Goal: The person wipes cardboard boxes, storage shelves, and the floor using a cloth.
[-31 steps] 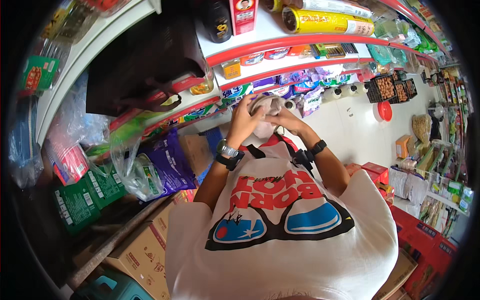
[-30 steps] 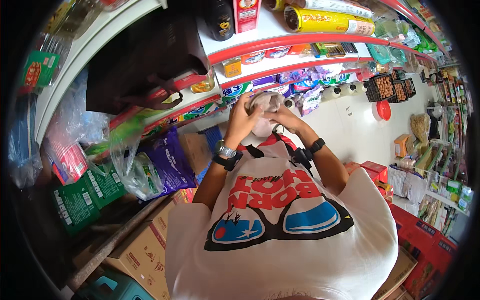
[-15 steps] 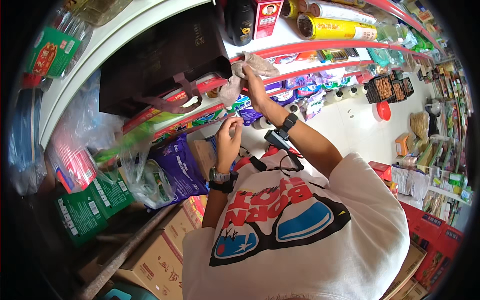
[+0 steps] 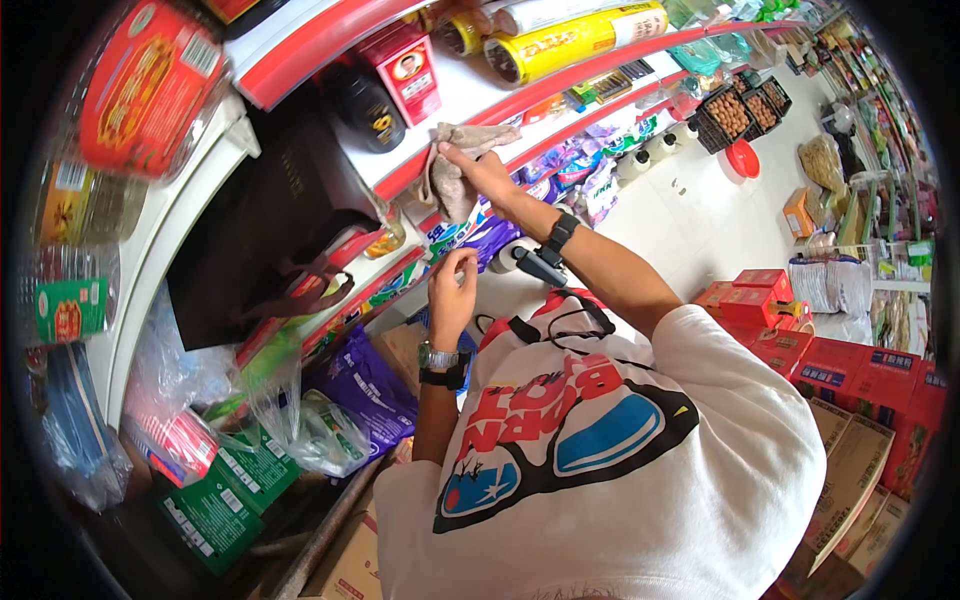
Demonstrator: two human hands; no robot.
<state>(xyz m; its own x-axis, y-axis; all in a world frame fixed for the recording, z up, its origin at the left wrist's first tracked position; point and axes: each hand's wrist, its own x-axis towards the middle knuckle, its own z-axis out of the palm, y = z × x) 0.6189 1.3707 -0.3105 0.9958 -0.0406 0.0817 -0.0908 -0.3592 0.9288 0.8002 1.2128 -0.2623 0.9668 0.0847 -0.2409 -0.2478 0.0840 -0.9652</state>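
My right hand (image 4: 484,178) grips a crumpled grey-beige cloth (image 4: 453,188) against the red-trimmed front edge of a shelf (image 4: 415,170). Part of the cloth hangs below that edge. Lower down, my left hand (image 4: 452,297) is raised in front of my chest, its fingers curled in and nothing visible in them. Just behind the cloth on the shelf stand a black bottle (image 4: 362,108) and a red and pink box (image 4: 405,75). A large dark paper bag (image 4: 265,215) with brown handles leans at the left.
Yellow cylindrical packages (image 4: 575,42) lie further right along the shelf. Purple detergent bags (image 4: 365,390) and green cartons (image 4: 215,510) sit at lower left. Black crates (image 4: 726,118) of round brown items and a red basin (image 4: 742,158) stand on the floor. Red boxes (image 4: 850,370) are stacked at right.
My right hand has slid the cloth rightward along the shelf edge, away from the dark bag. The view has shifted, bringing a red package in at upper left. My left hand stays low and curled.
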